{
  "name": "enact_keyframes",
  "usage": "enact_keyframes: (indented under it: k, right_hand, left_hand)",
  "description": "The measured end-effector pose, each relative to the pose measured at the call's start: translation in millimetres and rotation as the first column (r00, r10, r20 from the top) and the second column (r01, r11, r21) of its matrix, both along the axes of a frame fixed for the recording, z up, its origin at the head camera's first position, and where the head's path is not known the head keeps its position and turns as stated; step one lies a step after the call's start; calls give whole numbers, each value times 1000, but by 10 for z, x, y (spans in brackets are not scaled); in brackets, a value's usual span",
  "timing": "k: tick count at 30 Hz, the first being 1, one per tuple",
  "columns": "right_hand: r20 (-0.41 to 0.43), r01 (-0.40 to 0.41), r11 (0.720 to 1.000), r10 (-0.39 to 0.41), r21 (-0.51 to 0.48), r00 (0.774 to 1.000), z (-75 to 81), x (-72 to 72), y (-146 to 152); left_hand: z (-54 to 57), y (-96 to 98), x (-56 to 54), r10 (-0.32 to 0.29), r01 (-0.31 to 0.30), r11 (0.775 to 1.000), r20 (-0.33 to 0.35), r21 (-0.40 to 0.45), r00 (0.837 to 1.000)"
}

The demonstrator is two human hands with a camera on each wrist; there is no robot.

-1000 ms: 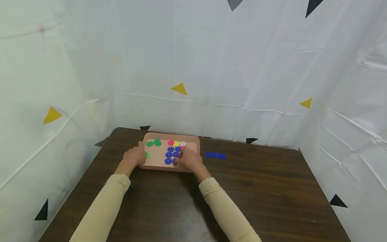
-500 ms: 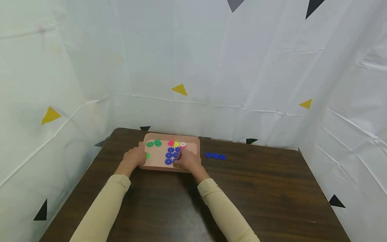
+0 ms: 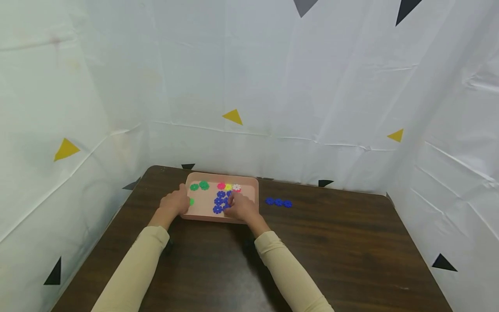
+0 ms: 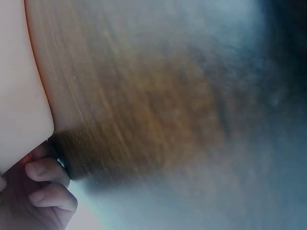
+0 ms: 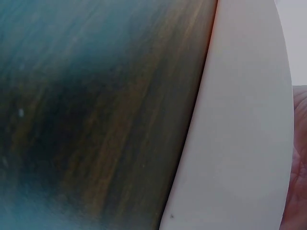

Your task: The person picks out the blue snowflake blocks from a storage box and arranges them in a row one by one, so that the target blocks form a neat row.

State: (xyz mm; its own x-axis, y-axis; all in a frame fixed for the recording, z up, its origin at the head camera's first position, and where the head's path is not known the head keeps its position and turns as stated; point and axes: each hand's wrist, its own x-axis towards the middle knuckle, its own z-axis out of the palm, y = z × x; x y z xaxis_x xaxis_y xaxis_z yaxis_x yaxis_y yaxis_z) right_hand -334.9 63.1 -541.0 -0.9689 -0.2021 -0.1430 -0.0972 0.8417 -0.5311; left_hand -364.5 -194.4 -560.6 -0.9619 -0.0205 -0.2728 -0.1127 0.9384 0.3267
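Observation:
A peach-coloured tray point(image 3: 202, 208) holds several blue flower-shaped discs point(image 3: 217, 209) grouped in its middle. My left hand point(image 3: 175, 202) grips the tray's left side; in the left wrist view its curled fingers point(image 4: 48, 170) show at the tray's edge. Beside that hand lies a light green disc point(image 3: 192, 202), partly covered. My right hand point(image 3: 243, 207) reaches over the tray's right part, thumb and fingertips pinching a blue disc at the group's lower right, mostly hidden by the fingers. In the right wrist view the tray's outer wall point(image 5: 230, 120) hides most of the hand.
Green discs point(image 3: 204, 185) lie at the tray's back left. A pink disc point(image 3: 221, 186), a yellow disc point(image 3: 228, 187) and a white disc point(image 3: 236, 187) sit along its back. Three joined blue discs point(image 3: 278, 202) rest on the brown table point(image 3: 331, 242) right of the tray.
My right hand has shifted slightly left, its fingertips now covering more of the lower-right blue disc. The left hand and tray hold their place.

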Motion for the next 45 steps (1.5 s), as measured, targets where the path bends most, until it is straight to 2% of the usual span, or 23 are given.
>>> enact_keyframes:
  k: [7,12,17,26,35,45]
  right_hand:
    - [-4,46,999,-46,25,999,12,0,-3]
    - [-38,51,998,-50,39,998,21,8,6]
    - [-34,59,998,-58,35,998,45,21,28]
    - [-65,48,999,-48,1,997,74,18,48]
    - [-78,58,997,-61,-45,995,55,3,54]
    - [-146,124,986,-140,-115,979,74,-19,160]
  left_hand:
    - [12,9,23,4,-4,1000,-4,1,1000]
    - [6,5,17,4,-4,1000,-18,2,1000]
    - [6,8,28,3,-3,1000,-11,3,1000]
    - [58,9,55,12,-12,1000,-20,-1,1000]
    - [61,-2,60,11,-11,1000,-26,-2,1000]
    - [24,-4,44,2,-1,1000,-53,18,999]
